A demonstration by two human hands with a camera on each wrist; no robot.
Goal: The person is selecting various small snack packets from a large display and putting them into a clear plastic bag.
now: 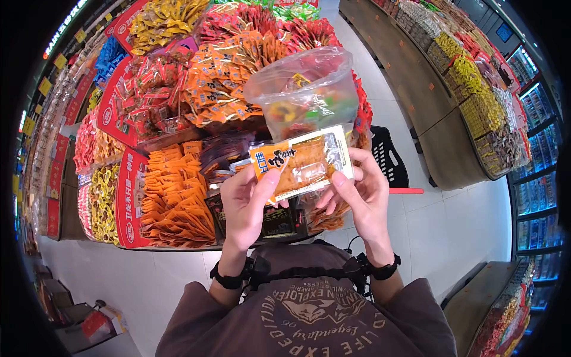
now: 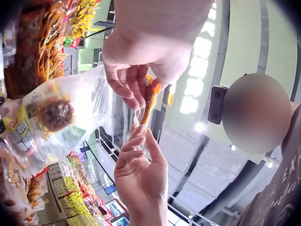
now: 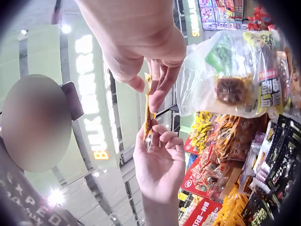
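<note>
A flat orange-and-white snack packet (image 1: 303, 163) with a clear window showing brown food is held up in front of the chest. My left hand (image 1: 245, 199) pinches its left end, thumb on the printed face. At the opposite end my right hand (image 1: 364, 193) pinches the edge between thumb and fingers. Both wrist views show the packet (image 2: 149, 101) nearly edge-on between the fingertips. Just beyond it, a clear plastic bag (image 1: 303, 89) stands open over the display, with several wrapped snacks inside, one of them a dark brown piece (image 3: 232, 90).
Orange packets (image 1: 175, 196) fill a bin at the left front, with black packets (image 1: 279, 221) beside it. Farther back are heaps of red packets (image 1: 157, 89). A black basket (image 1: 389, 160) stands right of the display. Another shelf (image 1: 434, 113) runs across the aisle.
</note>
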